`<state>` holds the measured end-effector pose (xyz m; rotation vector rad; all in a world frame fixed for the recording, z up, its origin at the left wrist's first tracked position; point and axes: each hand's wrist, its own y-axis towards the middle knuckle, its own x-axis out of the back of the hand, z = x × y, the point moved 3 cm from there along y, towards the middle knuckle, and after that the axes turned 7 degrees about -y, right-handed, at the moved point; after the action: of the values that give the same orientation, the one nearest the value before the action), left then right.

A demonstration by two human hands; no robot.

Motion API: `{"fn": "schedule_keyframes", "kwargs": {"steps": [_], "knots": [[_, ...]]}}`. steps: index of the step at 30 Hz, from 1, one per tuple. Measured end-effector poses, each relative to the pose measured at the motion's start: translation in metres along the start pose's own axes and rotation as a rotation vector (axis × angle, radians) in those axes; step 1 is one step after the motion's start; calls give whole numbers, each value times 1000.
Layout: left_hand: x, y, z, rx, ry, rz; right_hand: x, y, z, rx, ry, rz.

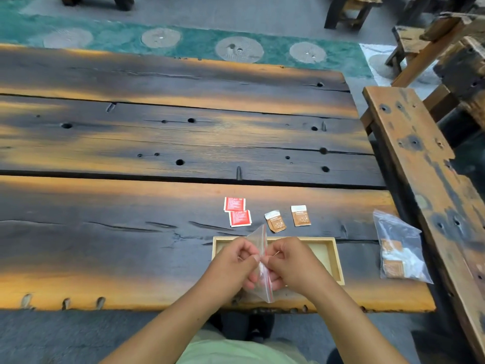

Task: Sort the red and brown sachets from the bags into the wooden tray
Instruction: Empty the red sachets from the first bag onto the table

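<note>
You hold a small clear bag (pixel 258 261) over the tray (pixel 331 254), near the tabletop's (pixel 131 206) near edge. Your left hand (pixel 231 264) and right hand (pixel 291 261) each pinch it at the middle with fingers pressed together, the red zip strip hanging low; it looks empty, though the plastic makes that hard to tell. Two red sachets (pixel 237 211) lie overlapping just beyond the tray, with two brown sachets (pixel 287 218) beside them toward the right edge. A second bag (pixel 400 250), with brown sachets inside, lies by the right edge. Nothing seems to sit in the tray, so I judge you are at the emptying step. Next, set this bag aside, then open the second one or move the loose sachets into the tray by colour.
</note>
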<state>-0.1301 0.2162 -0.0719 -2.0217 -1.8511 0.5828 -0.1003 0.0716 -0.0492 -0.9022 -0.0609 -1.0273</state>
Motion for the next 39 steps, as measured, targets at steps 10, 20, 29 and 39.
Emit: {"fn": "schedule_keyframes", "kwargs": {"steps": [10, 20, 29, 39], "knots": [[4, -5, 1, 31, 10, 0, -6, -9, 3, 153, -240, -29], [2, -5, -8, 65, -60, -24, -12, -8, -1, 244, -112, 2], [7, -3, -14, 65, -60, 70, -7, -4, -8, 198, 262, 170], [5, -5, -11, 133, 38, 60, -17, -3, -3, 213, 110, 87]]}}
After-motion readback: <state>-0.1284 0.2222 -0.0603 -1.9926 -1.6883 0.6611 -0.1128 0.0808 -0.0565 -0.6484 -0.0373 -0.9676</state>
